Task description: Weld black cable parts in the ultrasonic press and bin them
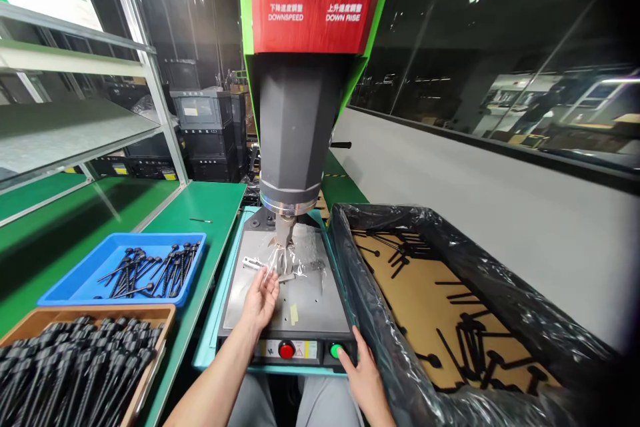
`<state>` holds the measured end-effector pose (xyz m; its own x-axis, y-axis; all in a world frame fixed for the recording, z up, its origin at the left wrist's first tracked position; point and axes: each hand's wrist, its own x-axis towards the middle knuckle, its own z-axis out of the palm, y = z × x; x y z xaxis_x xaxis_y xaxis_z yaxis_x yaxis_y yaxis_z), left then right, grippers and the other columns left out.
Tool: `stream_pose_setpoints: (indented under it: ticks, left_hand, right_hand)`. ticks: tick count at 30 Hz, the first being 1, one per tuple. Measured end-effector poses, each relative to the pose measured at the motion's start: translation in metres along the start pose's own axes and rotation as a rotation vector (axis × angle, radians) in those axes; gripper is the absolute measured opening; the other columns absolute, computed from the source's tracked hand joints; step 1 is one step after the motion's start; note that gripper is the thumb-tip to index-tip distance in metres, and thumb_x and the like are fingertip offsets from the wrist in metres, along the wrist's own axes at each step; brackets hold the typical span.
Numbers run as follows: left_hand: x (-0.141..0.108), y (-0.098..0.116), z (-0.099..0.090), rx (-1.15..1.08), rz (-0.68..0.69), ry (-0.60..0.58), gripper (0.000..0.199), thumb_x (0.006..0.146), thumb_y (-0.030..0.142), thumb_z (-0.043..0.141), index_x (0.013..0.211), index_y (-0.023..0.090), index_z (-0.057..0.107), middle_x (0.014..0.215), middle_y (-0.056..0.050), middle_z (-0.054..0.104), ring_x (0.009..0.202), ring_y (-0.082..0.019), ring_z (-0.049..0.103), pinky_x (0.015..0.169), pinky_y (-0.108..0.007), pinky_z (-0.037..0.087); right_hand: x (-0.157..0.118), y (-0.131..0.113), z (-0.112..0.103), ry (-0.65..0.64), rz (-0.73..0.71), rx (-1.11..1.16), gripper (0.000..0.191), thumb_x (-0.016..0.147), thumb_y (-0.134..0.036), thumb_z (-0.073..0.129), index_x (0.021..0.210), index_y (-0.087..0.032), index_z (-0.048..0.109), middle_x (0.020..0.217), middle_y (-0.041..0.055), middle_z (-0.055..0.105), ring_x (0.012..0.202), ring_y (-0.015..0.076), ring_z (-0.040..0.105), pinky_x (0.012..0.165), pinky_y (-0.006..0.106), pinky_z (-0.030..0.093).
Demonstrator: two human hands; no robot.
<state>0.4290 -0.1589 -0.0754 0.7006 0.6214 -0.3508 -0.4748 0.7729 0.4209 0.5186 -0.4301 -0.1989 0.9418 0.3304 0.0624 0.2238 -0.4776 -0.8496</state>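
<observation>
The left hand [261,299] reaches up over the metal plate [310,313] with its fingers curled at the clear plastic [300,259], just under the tip of the press horn [285,230]; whether they pinch anything is hard to tell. The right hand [367,380] is empty and spread at the front panel, its thumb at the green button [335,351]. The clear plastic lies around the foot of the horn, beside a slim metal fixture [254,263].

Good work here rests on the left fingertips: they should steady from the side, never beneath the horn, and be well back before the thumb presses. Loose plastic under the tip could spoil the contact, so it is best smoothed away. A light, square thumb press suits the button, with the red button [287,349] within quick reach
</observation>
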Motion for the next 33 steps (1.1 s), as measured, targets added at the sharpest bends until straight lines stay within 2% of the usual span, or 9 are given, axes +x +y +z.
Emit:
stream_pose_setpoints:
  ticks: [5,8,12,15,18,22,26,29,33]
  left_hand:
    - [-0.010,0.018,0.012,0.079,0.154,0.016,0.015,0.075,0.010,0.073,0.077,0.017,0.061,0.070,0.001,0.063,0.062,-0.010,0.064,0.056,-0.017,0.054]
    - [-0.015,0.025,0.018,0.103,0.150,0.006,0.016,0.074,0.012,0.075,0.079,0.016,0.060,0.070,0.002,0.062,0.059,-0.008,0.062,0.052,-0.015,0.052]
    - [-0.017,0.032,0.023,0.148,0.131,0.015,0.019,0.071,0.015,0.077,0.079,0.016,0.060,0.068,0.002,0.062,0.057,-0.008,0.061,0.050,-0.015,0.050]
    - [-0.017,0.036,0.023,0.224,0.137,-0.006,0.018,0.070,0.019,0.077,0.080,0.017,0.062,0.075,0.000,0.066,0.063,-0.010,0.063,0.052,-0.017,0.048]
    - [-0.020,0.039,0.026,0.300,0.156,-0.060,0.020,0.069,0.024,0.078,0.081,0.018,0.063,0.095,-0.005,0.070,0.078,-0.014,0.065,0.058,-0.021,0.048]
    - [-0.023,0.044,0.034,0.378,0.209,-0.098,0.026,0.066,0.030,0.081,0.080,0.016,0.063,0.108,-0.007,0.068,0.078,-0.013,0.063,0.057,-0.021,0.044]
    - [-0.023,0.046,0.044,0.401,0.278,-0.070,0.032,0.061,0.032,0.084,0.081,0.014,0.066,0.095,-0.005,0.068,0.063,-0.006,0.054,0.049,-0.017,0.036]
    - [-0.022,0.047,0.049,0.374,0.259,-0.083,0.032,0.061,0.031,0.084,0.081,0.014,0.066,0.098,-0.006,0.068,0.068,-0.007,0.057,0.050,-0.016,0.039]
    - [-0.022,0.047,0.053,0.368,0.252,-0.099,0.031,0.063,0.030,0.083,0.081,0.014,0.065,0.104,-0.007,0.068,0.072,-0.009,0.059,0.053,-0.017,0.043]
  right_hand:
    - [0.001,-0.053,0.007,0.201,-0.232,0.070,0.048,0.082,-0.054,0.055,0.114,-0.020,0.064,0.123,0.0149,0.059,0.117,0.0337,0.055,0.102,0.048,0.043]
    - [0.002,-0.091,0.028,0.027,-0.293,0.231,0.036,0.084,-0.046,0.058,0.111,-0.023,0.067,0.112,0.0112,0.067,0.103,0.0301,0.063,0.094,0.045,0.050]
    - [0.015,-0.132,0.067,-0.229,-0.270,0.362,0.039,0.086,-0.037,0.057,0.121,-0.023,0.063,0.107,0.0089,0.071,0.089,0.0256,0.068,0.080,0.039,0.055]
    - [0.033,-0.159,0.095,-0.259,-0.349,0.357,0.040,0.086,-0.032,0.053,0.123,-0.021,0.061,0.105,0.0084,0.071,0.090,0.0229,0.068,0.078,0.035,0.055]
    - [0.053,-0.181,0.113,-0.193,-0.389,0.330,0.038,0.083,-0.029,0.053,0.118,-0.018,0.063,0.096,0.0075,0.072,0.084,0.0216,0.068,0.074,0.033,0.055]
    - [0.076,-0.202,0.114,-0.024,-0.372,0.286,0.032,0.085,-0.030,0.048,0.110,-0.018,0.063,0.093,0.0084,0.069,0.082,0.0225,0.065,0.080,0.038,0.053]
    - [0.097,-0.220,0.103,0.149,-0.387,0.250,0.039,0.086,-0.036,0.048,0.119,-0.017,0.058,0.118,0.0162,0.058,0.112,0.0290,0.055,0.096,0.047,0.044]
    - [0.113,-0.233,0.100,0.165,-0.423,0.233,0.044,0.081,-0.039,0.057,0.120,-0.017,0.060,0.130,0.0178,0.051,0.125,0.0318,0.045,0.105,0.048,0.037]
    - [0.131,-0.246,0.102,0.094,-0.433,0.228,0.030,0.076,-0.035,0.059,0.098,-0.018,0.071,0.113,0.0153,0.063,0.113,0.0316,0.055,0.101,0.046,0.040]
